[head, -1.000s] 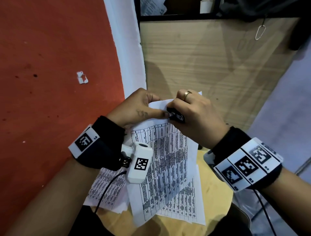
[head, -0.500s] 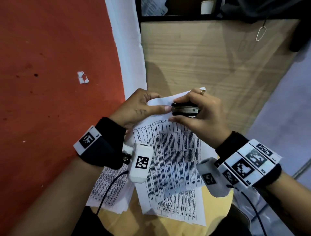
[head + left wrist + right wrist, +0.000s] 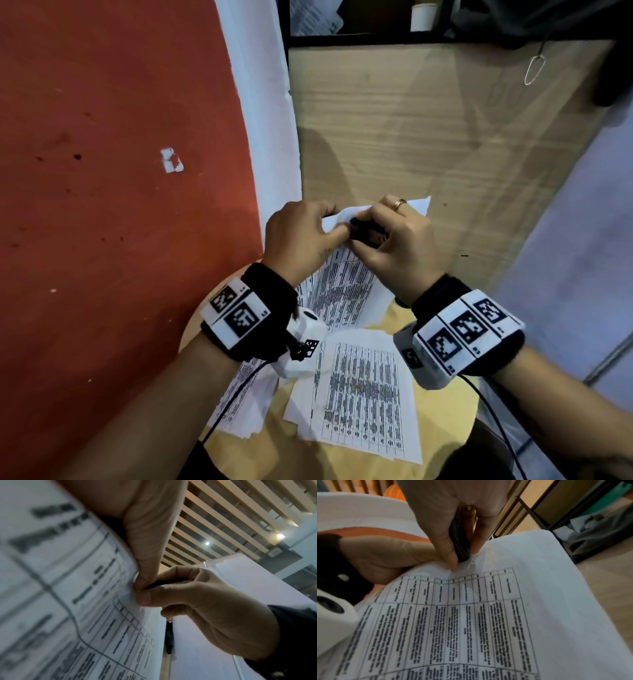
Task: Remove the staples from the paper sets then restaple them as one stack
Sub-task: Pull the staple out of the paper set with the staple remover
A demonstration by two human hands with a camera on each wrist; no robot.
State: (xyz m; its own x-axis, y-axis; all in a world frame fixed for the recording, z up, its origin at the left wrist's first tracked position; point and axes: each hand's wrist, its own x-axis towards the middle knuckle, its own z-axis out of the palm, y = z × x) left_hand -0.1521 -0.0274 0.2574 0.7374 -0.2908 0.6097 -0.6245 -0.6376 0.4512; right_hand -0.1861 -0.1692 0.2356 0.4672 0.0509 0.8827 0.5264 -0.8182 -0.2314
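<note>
My left hand pinches the top edge of a printed paper set and holds it up, tilted above the table. My right hand grips a small black staple remover with its nose pressed against the paper's top edge, beside my left thumb. In the right wrist view the staple remover sits between thumb and fingers and meets the paper set, which is creased there. In the left wrist view my thumb clamps the paper set. I cannot see the staple itself.
Two more printed paper sets lie on the round wooden table, one in the middle and one at the left under my left wrist. A wooden cabinet panel stands behind; a red wall is on the left.
The held paper set has been lifted off the sets on the table. My right hand has rolled over the staple remover, hiding most of it, and brought it back against the top edge.
</note>
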